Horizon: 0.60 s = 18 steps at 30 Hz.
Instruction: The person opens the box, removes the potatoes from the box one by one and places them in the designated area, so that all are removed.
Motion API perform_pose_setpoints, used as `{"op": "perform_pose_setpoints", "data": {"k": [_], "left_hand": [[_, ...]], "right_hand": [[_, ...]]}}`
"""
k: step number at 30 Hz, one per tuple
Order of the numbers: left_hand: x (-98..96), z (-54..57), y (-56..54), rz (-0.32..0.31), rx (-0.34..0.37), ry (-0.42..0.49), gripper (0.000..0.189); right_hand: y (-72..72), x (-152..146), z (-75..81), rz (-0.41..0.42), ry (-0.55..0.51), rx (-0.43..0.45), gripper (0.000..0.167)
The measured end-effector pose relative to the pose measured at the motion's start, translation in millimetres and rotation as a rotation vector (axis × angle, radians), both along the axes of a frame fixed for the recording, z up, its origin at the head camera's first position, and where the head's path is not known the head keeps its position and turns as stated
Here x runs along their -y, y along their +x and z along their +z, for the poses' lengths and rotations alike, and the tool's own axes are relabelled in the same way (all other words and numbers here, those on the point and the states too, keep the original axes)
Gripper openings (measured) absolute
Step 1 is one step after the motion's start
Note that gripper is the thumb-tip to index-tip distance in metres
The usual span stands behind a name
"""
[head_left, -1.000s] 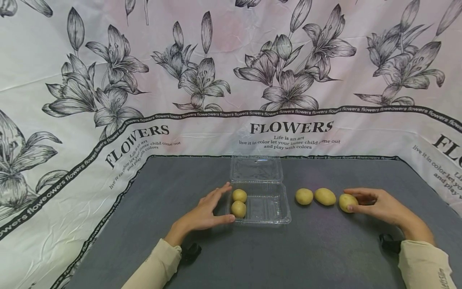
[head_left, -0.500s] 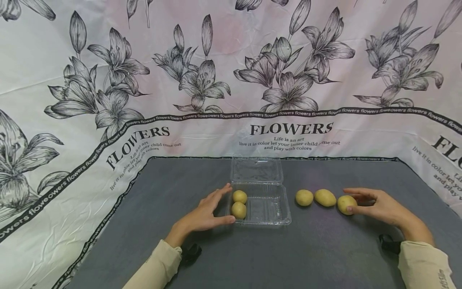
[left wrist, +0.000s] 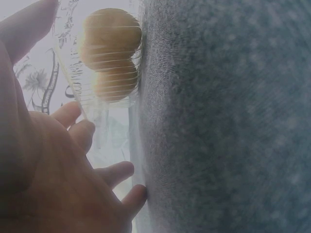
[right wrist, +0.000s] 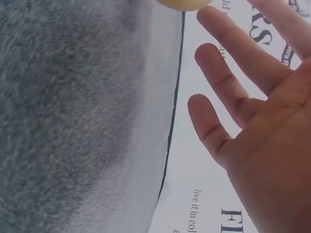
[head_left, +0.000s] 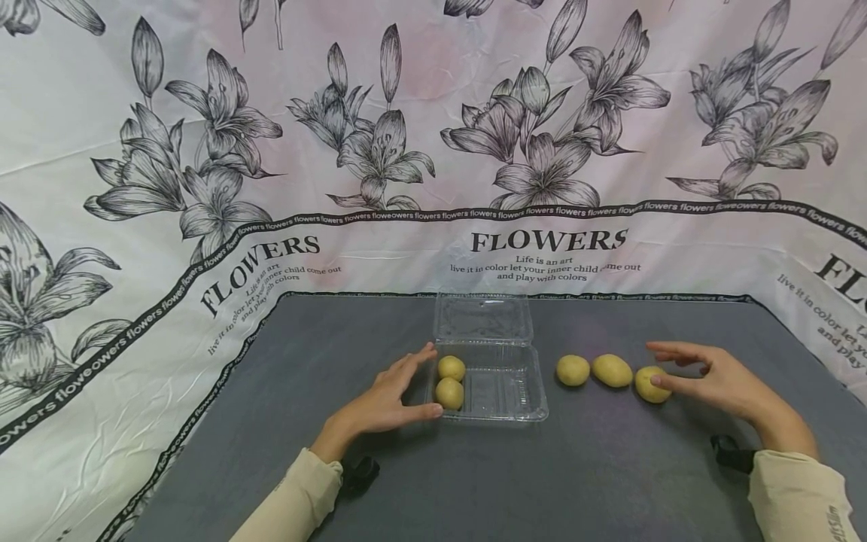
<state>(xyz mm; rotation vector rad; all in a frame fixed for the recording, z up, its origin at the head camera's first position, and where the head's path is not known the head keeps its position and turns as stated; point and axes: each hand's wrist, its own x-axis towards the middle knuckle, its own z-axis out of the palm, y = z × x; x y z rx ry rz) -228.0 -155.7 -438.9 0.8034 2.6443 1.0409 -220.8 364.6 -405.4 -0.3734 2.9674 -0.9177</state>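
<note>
A white and faint pink cloth (head_left: 406,165) fills the back and sides of the scene, printed with grey lilies, black bands of small lettering and the word FLOWERS (above the line "Life is an art"). It meets the dark grey bench (head_left: 576,482), whose top looks smooth from the head camera but finely grained in both wrist views. Cream sleeves (head_left: 291,497) enter from the near edge, with a dark strap (head_left: 359,476) at each wrist. On the bench, near its far edge, stands a clear plastic box (head_left: 501,395), its lid (head_left: 482,319) tipped back.

The left hand (head_left: 382,400) is beside the box's left wall, its grip spread, fingers toward the back and thumb at the front corner. The right hand (head_left: 728,384) is at the outermost potato (head_left: 649,383), its grip also spread, the thumb overlapping that potato; whether they touch I cannot tell. Two more, a middle potato (head_left: 612,371) and an inner potato (head_left: 573,370), complete the row right of the box. Inside it, along the left wall, lie a front potato (head_left: 449,394) and a rear potato (head_left: 451,368).

Only the left wrist camera shows ribs (left wrist: 112,63) in the box wall clearly across the pair; the right one shows parted fingers (right wrist: 211,60) and merely a potato's rim.
</note>
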Motion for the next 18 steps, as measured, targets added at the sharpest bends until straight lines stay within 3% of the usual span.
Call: {"op": "perform_pose_setpoints", "data": {"k": [18], "left_hand": [[-0.5,2.4,1.1,0.0,-0.005,-0.006,0.09]], "right_hand": [[4.1,30.8,25.8,0.008,-0.004,-0.221,0.054]]}}
